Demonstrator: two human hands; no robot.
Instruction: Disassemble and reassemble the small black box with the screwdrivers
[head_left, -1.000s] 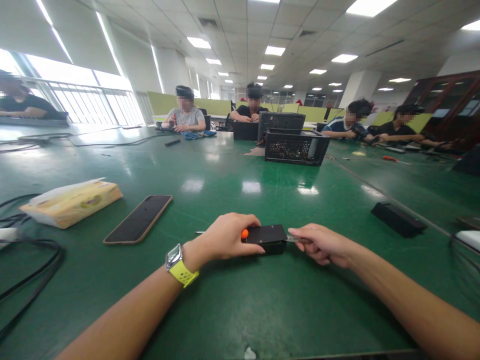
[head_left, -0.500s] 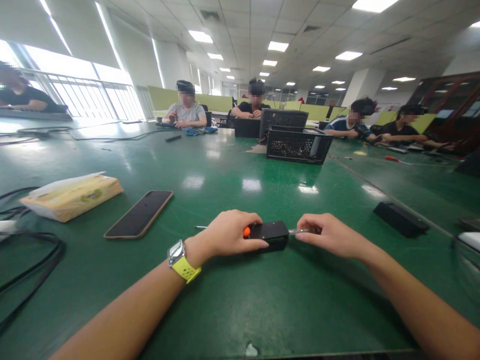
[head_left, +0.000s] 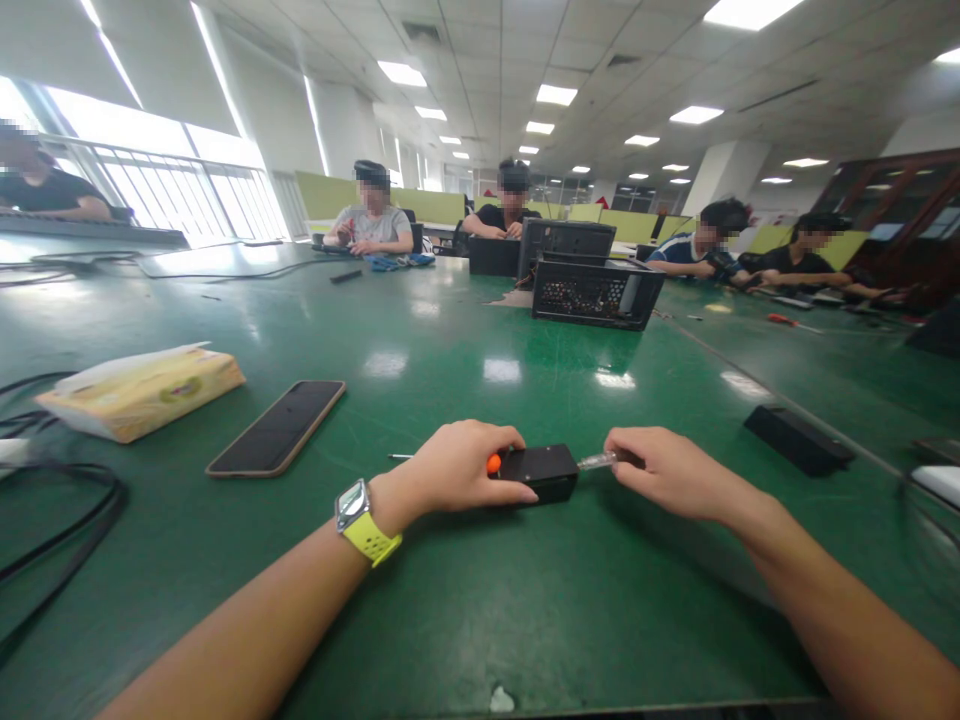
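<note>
My left hand is closed around the left part of a small black box lying on the green table. An orange knob-like end shows between its thumb and fingers, and a thin metal shaft pokes out on the hand's other side; the palm hides whatever joins them. In my right hand, pinched between thumb and fingers, is a screwdriver with a clear handle. Its thin tip meets the box's right end, and the fingers cover its rear.
Left of my hands lie a phone, a tissue pack and black cables. A black block rests at right. Farther off stand a black metal case and a red screwdriver. Several people sit around the table.
My right hand has shifted slightly right, away from the box, baring more of the clear handle. My left hand and the box stay in place.
</note>
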